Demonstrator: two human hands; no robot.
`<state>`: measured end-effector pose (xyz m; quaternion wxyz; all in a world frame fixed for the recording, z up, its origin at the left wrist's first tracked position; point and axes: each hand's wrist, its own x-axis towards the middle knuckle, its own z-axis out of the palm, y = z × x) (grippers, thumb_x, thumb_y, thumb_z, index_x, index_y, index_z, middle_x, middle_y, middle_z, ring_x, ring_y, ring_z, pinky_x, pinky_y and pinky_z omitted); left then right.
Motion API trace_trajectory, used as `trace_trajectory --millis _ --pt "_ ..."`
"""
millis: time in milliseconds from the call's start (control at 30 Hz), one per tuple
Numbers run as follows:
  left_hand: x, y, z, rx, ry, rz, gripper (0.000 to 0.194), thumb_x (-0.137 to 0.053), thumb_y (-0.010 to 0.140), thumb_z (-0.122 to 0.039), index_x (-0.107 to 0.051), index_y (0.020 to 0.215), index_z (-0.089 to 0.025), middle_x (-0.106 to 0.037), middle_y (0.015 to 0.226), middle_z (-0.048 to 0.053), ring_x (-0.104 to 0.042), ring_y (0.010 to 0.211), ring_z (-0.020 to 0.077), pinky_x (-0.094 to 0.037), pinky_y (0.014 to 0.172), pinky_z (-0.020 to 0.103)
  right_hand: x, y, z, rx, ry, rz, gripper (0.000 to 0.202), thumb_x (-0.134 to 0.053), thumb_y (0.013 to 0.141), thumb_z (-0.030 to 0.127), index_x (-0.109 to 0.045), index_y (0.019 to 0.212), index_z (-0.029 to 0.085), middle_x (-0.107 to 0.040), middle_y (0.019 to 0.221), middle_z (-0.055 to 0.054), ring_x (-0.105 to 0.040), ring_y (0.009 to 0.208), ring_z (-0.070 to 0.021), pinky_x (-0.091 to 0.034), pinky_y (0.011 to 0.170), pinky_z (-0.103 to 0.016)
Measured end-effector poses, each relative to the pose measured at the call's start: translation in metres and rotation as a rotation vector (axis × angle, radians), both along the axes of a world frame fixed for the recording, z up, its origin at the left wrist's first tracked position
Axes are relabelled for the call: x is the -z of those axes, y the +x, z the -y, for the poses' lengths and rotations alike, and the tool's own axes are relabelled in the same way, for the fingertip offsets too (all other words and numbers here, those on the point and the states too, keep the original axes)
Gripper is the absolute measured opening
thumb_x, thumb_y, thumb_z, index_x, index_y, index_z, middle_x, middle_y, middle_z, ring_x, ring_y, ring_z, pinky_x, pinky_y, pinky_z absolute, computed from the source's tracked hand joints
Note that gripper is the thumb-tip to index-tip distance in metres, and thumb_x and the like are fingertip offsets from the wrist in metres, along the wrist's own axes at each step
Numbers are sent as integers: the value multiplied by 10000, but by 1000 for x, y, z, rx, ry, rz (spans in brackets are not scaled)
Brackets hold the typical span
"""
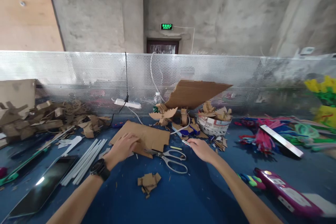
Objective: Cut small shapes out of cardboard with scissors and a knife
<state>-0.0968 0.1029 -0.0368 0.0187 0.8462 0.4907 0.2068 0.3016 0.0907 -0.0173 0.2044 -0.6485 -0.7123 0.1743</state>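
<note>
My left hand, with a dark watch on the wrist, lies palm down on the left part of a brown cardboard sheet, fingers stretched over it. My right hand is closed around a slim white pen-like thing whose tip points left toward the sheet; its exact kind is too small to tell. Between the hands lie scissors with grey handles, their blades partly hidden by cardboard. Nearer to me is a small heap of cardboard scraps.
White sticks and a dark tablet lie at left, cardboard pieces behind. A scrap-filled basket and raised cardboard panel stand at back. At right are a phone, pipe cleaners and a purple device.
</note>
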Motion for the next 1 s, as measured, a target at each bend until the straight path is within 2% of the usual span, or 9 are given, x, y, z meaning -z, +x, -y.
trace_trajectory --millis 133,333,433,567,700,767,867,933,1000 --pt "3 6 -4 5 -26 20 349 -434 1037 -222 -767 1137 -192 -735 1245 136 -611 1231 297 -435 1097 402 4 3 -4 30 25 44 360 -412 1001 234 -763 942 179 -763 824 -97 -681 745 -252 -384 642 -295" --pt "0 4 -7 -51 -90 100 249 -494 990 -217 -736 956 -173 -724 1115 186 -623 1162 336 -439 1033 424 8 2 -3 9 35 94 262 -502 957 171 -759 1007 176 -786 941 -116 -709 813 -255 -410 688 -299" --pt "-4 3 -7 -55 -182 164 233 -484 966 -210 -713 942 -169 -729 987 153 -672 990 294 -480 916 383 9 1 -3 2 29 106 243 -530 953 191 -754 1046 177 -789 1020 -127 -720 839 -260 -428 694 -302" --pt "-26 -15 2 76 -408 232 245 -573 931 -372 -744 955 -199 -767 929 91 -694 886 238 -510 828 316 10 2 -3 -6 23 114 239 -546 955 216 -748 1080 188 -786 1063 -131 -730 912 -277 -454 721 -307" --pt "-52 -47 18 310 -850 179 355 -796 680 -554 -791 736 -203 -788 754 76 -712 725 248 -550 685 314 10 1 -3 -28 6 120 246 -526 972 213 -732 1103 188 -774 1092 -132 -725 980 -274 -481 794 -317" --pt "-61 -54 24 341 -991 282 384 -788 691 -589 -792 691 -206 -817 844 94 -731 814 249 -556 760 311 11 -1 -3 -19 -1 133 238 -522 977 228 -722 1098 186 -752 1121 -143 -713 1016 -290 -490 830 -343" --pt "-62 -46 26 211 -978 432 357 -782 755 -556 -817 719 -203 -827 945 96 -725 853 218 -536 805 281 12 -6 0 33 16 162 255 -547 966 271 -691 1165 203 -673 1258 -168 -620 1217 -368 -473 940 -445" --pt "-54 -31 24 62 -913 492 311 -797 773 -494 -835 764 -185 -817 891 89 -709 821 205 -512 746 255 9 -13 4 48 40 172 287 -554 969 321 -659 1224 240 -619 1335 -158 -536 1319 -394 -433 1014 -523" --pt "-43 -14 22 -16 -888 536 254 -830 742 -408 -806 688 -161 -784 772 77 -661 699 185 -464 622 241 4 -23 12 -1 63 164 250 -534 990 382 -655 1177 268 -605 1346 -126 -537 1309 -358 -400 1065 -544"
